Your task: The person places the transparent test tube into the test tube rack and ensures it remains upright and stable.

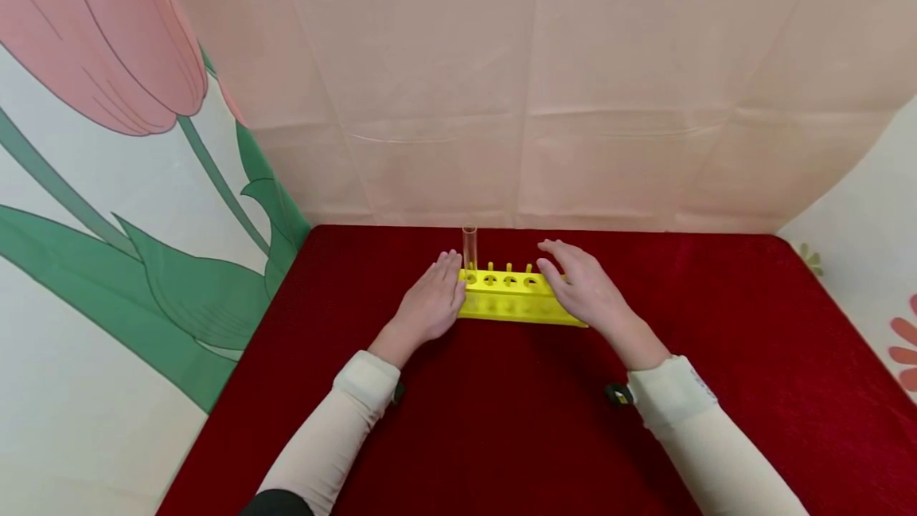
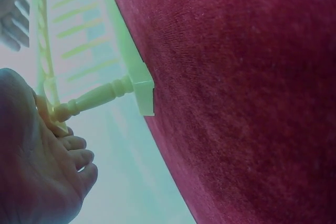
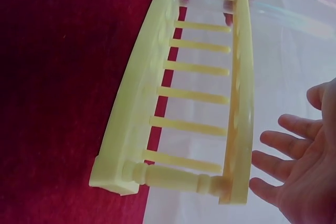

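A yellow test tube rack [image 1: 523,309] with round holes and a row of pegs stands on the red cloth. One clear test tube [image 1: 469,244] is upright in its left end. My left hand [image 1: 432,299] touches the rack's left end with straight fingers side by side; in the left wrist view, the palm lies against the upper plate's end [image 2: 56,124]. My right hand [image 1: 583,283] hovers by the rack's right end, fingers spread. In the right wrist view, its fingers [image 3: 278,163] are apart from the rack's upper plate [image 3: 242,93].
A red cloth [image 1: 494,420] covers the table. Behind it hangs a pale pink curtain [image 1: 530,102]. On the left is a white cloth printed with a large pink tulip [image 1: 107,38] and green leaves.
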Action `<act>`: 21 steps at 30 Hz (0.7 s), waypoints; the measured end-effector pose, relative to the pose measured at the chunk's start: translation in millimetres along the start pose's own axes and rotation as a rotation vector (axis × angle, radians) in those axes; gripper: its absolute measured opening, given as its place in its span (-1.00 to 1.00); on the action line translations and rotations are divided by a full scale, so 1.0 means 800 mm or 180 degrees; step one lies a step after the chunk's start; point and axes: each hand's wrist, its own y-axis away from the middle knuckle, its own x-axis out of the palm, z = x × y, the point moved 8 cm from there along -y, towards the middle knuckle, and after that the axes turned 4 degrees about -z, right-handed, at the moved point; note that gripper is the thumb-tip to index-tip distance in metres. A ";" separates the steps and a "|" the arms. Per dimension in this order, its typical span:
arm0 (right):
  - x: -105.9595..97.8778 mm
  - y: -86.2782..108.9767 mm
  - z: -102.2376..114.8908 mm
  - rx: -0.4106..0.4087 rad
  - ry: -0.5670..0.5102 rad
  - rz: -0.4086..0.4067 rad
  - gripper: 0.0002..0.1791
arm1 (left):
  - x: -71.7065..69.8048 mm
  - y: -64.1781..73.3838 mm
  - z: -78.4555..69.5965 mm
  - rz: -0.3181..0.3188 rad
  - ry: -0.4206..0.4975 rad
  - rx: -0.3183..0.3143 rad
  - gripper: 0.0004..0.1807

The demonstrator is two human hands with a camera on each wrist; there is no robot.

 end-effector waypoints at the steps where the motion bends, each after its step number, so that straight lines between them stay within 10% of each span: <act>1: 0.000 0.001 -0.002 0.0008 0.0006 -0.0004 -0.44 | 0.000 0.000 0.000 -0.0004 0.0003 -0.0001 -0.31; 21: -0.018 0.010 -0.022 0.0000 0.0025 -0.0140 -0.43 | 0.000 0.001 0.001 0.0028 0.0002 -0.0019 -0.31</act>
